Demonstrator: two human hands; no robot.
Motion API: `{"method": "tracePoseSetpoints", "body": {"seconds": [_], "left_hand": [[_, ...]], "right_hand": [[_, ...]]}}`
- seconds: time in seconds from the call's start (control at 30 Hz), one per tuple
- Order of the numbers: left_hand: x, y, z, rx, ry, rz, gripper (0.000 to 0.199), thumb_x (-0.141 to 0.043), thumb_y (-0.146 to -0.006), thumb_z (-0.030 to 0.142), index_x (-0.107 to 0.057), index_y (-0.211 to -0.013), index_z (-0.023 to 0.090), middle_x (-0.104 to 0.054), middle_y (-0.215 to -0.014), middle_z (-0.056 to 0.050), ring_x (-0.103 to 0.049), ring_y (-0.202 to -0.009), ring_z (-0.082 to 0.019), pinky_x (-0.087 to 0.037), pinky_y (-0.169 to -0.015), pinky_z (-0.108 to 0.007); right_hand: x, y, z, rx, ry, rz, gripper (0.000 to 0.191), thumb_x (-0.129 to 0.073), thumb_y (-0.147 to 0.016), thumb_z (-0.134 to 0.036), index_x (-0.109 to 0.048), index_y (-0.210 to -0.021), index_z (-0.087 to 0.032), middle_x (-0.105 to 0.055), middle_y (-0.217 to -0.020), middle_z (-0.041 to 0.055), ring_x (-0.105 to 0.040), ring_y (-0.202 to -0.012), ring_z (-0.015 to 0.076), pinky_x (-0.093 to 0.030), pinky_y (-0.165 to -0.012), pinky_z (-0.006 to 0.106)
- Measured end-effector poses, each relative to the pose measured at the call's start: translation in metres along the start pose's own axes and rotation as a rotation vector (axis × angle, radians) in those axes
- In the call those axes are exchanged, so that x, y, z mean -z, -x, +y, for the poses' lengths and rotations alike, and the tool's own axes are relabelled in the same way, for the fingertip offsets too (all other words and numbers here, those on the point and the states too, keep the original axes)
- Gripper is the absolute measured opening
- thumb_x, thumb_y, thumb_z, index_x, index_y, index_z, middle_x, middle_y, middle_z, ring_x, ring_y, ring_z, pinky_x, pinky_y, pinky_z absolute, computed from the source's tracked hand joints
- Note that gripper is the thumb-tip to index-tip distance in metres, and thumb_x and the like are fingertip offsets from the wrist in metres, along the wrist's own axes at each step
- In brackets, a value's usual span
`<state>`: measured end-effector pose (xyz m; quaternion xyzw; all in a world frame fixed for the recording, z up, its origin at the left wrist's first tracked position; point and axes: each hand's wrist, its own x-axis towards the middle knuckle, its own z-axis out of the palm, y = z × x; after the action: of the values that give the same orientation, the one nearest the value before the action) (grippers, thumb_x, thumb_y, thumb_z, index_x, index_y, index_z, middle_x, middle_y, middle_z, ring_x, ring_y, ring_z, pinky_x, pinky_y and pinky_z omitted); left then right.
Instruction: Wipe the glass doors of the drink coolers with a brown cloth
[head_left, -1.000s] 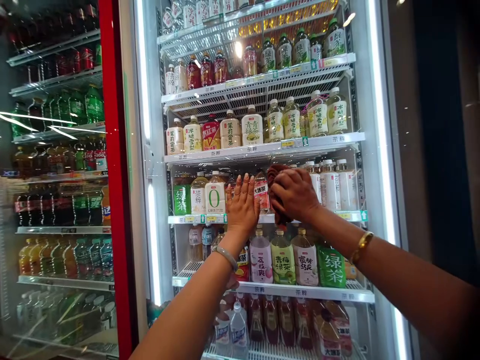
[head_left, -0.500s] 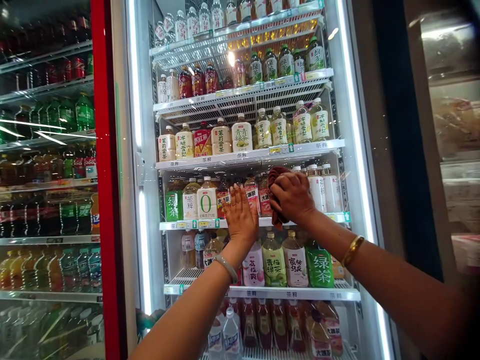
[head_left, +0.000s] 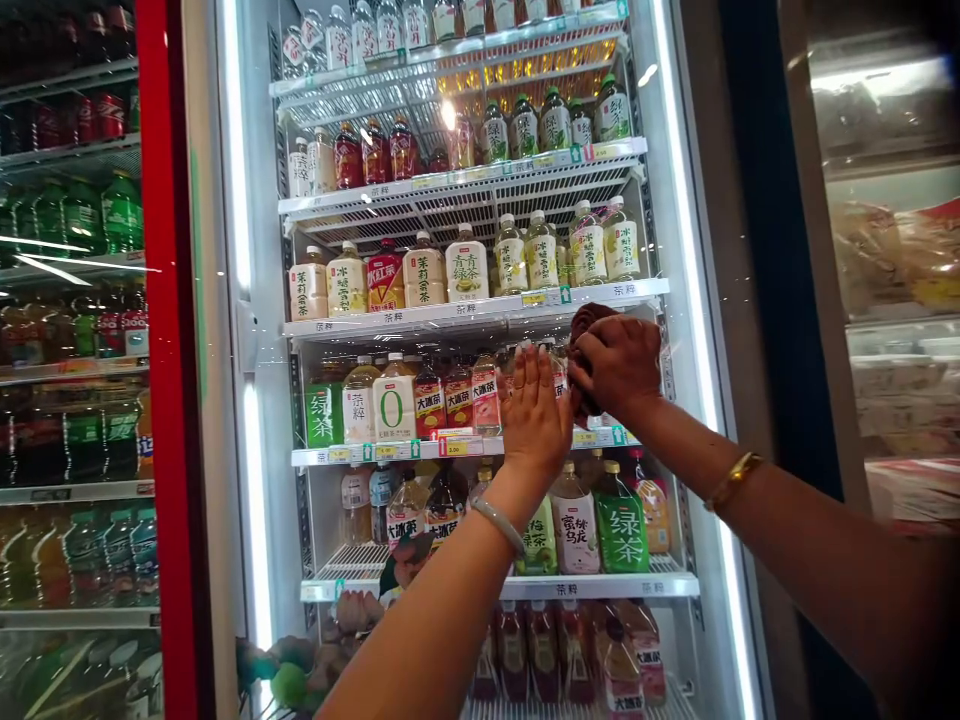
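Note:
My left hand (head_left: 535,420) lies flat against the glass door (head_left: 448,112) of a drinks fridge, palm forward and fingers stretched upward. A pale bangle (head_left: 499,525) circles that wrist. Just to the right, my right hand (head_left: 622,365) grips a bunched dark brown cloth (head_left: 587,330) and holds it to the glass; part of the cloth is hidden by the fingers. There is a gold bracelet (head_left: 733,480) on the right wrist. Behind the glass, both hands are level with a shelf of bottled teas, among them a white bottle (head_left: 394,395) marked 0.
Lit shelves carry rows of bottles above and below, such as a green tea bottle (head_left: 621,520). A red frame (head_left: 165,300) divides off another drinks fridge on the left. To the right, shelves hold wrapped packages (head_left: 862,260). Reflections, including a round green shape (head_left: 289,686), show low on the glass.
Both hands have moved right across the glass relative to the bottles, the cloth going with the right hand. The view has shifted slightly, so the shelves appear farther left.

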<state>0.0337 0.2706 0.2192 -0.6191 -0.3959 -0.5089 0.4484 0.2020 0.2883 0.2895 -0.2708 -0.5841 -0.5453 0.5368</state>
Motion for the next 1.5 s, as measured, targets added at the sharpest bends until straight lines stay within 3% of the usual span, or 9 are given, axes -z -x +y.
{"method": "tracePoseSetpoints", "body": {"seconds": [0.27, 0.5, 0.63, 0.77, 0.9, 1.03, 1.17, 1.33, 1.5], "left_hand": [[-0.013, 0.01, 0.01, -0.153, -0.037, -0.085, 0.078, -0.041, -0.106, 0.033, 0.001, -0.17, 0.02, -0.02, -0.176, -0.005, -0.013, -0.165, -0.021, 0.003, -0.138, -0.049], [-0.01, 0.009, 0.015, -0.131, -0.006, -0.156, 0.081, -0.04, -0.104, 0.026, 0.006, -0.169, 0.018, -0.017, -0.177, -0.005, -0.01, -0.166, -0.022, -0.001, -0.139, -0.053], [-0.009, 0.009, 0.014, -0.134, -0.02, -0.152, 0.078, -0.039, -0.104, 0.027, 0.004, -0.169, 0.017, -0.019, -0.177, -0.005, -0.011, -0.166, -0.021, 0.001, -0.139, -0.051], [-0.011, 0.01, 0.014, -0.143, -0.028, -0.149, 0.077, -0.039, -0.105, 0.027, 0.002, -0.17, 0.016, -0.017, -0.177, -0.006, -0.01, -0.166, -0.022, 0.002, -0.138, -0.052], [-0.012, 0.01, 0.016, -0.132, -0.036, -0.14, 0.074, -0.038, -0.105, 0.027, -0.003, -0.17, 0.015, -0.015, -0.177, -0.005, -0.01, -0.166, -0.022, 0.008, -0.137, -0.05], [-0.011, 0.01, 0.019, -0.096, -0.018, -0.153, 0.074, -0.037, -0.106, 0.027, -0.002, -0.17, 0.017, -0.016, -0.177, -0.004, -0.009, -0.166, -0.021, 0.006, -0.138, -0.05], [-0.009, 0.012, 0.019, -0.104, -0.022, -0.15, 0.076, -0.038, -0.106, 0.027, 0.002, -0.17, 0.019, -0.014, -0.177, -0.003, -0.008, -0.166, -0.02, 0.009, -0.137, -0.048], [-0.009, 0.014, 0.019, -0.1, -0.002, -0.164, 0.083, -0.042, -0.103, 0.026, 0.009, -0.169, 0.02, -0.013, -0.177, -0.004, -0.01, -0.166, -0.023, 0.001, -0.139, -0.053], [-0.009, 0.014, 0.021, -0.083, 0.006, -0.157, 0.084, -0.043, -0.103, 0.025, 0.01, -0.169, 0.021, -0.012, -0.178, -0.003, -0.01, -0.166, -0.023, -0.004, -0.139, -0.055]], "right_hand": [[0.023, 0.038, 0.048, 0.366, -0.097, -0.064, 0.011, -0.067, -0.094, -0.033, -0.071, -0.089, -0.024, -0.072, -0.103, 0.0042, -0.055, -0.113, 0.0247, -0.037, -0.105, 0.042], [0.001, 0.002, 0.038, -0.083, -0.012, -0.031, 0.023, -0.06, -0.096, -0.038, -0.071, -0.096, -0.017, -0.067, -0.107, 0.0164, -0.052, -0.108, 0.0331, -0.035, -0.094, 0.051], [0.011, 0.028, 0.013, 0.088, -0.122, -0.037, 0.012, -0.065, -0.094, -0.031, -0.07, -0.098, -0.022, -0.07, -0.11, 0.0097, -0.055, -0.115, 0.0296, -0.037, -0.105, 0.05], [0.03, 0.062, 0.038, 0.285, -0.244, -0.049, 0.006, -0.068, -0.091, -0.024, -0.071, -0.096, -0.027, -0.073, -0.108, 0.0056, -0.06, -0.117, 0.0273, -0.04, -0.109, 0.047], [0.022, 0.054, 0.055, 0.15, -0.101, -0.034, 0.009, -0.069, -0.092, -0.032, -0.072, -0.088, -0.025, -0.073, -0.106, 0.0083, -0.061, -0.11, 0.0307, -0.042, -0.1, 0.049], [0.004, 0.035, 0.022, -0.096, 0.008, 0.081, 0.017, -0.068, -0.092, -0.037, -0.071, -0.089, -0.02, -0.07, -0.106, 0.0125, -0.059, -0.105, 0.031, -0.039, -0.094, 0.049], [0.014, 0.048, 0.0, 0.061, -0.061, 0.022, 0.01, -0.068, -0.093, -0.034, -0.07, -0.095, -0.024, -0.072, -0.109, 0.0052, -0.059, -0.114, 0.026, -0.039, -0.106, 0.046], [0.037, 0.081, 0.05, 0.297, -0.17, -0.096, 0.004, -0.07, -0.092, -0.031, -0.073, -0.092, -0.028, -0.074, -0.107, 0.0017, -0.062, -0.115, 0.0238, -0.041, -0.108, 0.043], [0.02, 0.068, 0.074, -0.054, -0.031, 0.018, 0.014, -0.072, -0.088, -0.035, -0.072, -0.085, -0.022, -0.071, -0.106, 0.0099, -0.06, -0.104, 0.0309, -0.04, -0.092, 0.049]]}}
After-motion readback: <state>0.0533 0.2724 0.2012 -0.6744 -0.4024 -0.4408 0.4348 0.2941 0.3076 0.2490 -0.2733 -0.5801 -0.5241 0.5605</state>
